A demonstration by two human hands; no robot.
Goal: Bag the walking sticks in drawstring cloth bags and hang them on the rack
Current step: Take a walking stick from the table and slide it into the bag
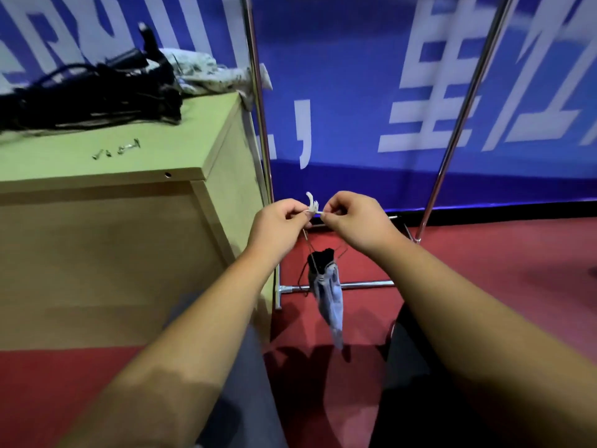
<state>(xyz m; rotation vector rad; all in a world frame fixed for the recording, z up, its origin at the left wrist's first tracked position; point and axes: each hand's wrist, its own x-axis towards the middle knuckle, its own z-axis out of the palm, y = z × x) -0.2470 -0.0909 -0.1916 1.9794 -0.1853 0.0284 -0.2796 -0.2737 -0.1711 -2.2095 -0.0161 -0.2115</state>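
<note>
Behind everything, 12 o'clock: blue banner [355, 76] with big white lettering. Red floor [500, 286] below it. Wooden bench [97, 253] fills 9 o'clock. Chrome rack [258, 108] stands just beside the bench's right edge, with two uprights and a low cross rail.

On the bench top, 10 o'clock: a black heap of walking sticks [80, 95] with straps, blurred, so I can't count them. Touching it on the 11 o'clock side is a pile of patterned cloth bags [206, 72].

Dead centre, both hands are up in front of the rack. Left hand [277, 224] and right hand [355, 221] are nearly touching, and the fingers [298, 213] of each are curled in, pinching the white drawstring [311, 202] between them.

Pale blue bag [329, 299] hangs from that drawstring at 6 o'clock of the hands, clear of the floor, tilted. Black end [321, 255] pokes out of its mouth.

A few small screws [116, 150] lie loose on the bench top, 9 o'clock.
</note>
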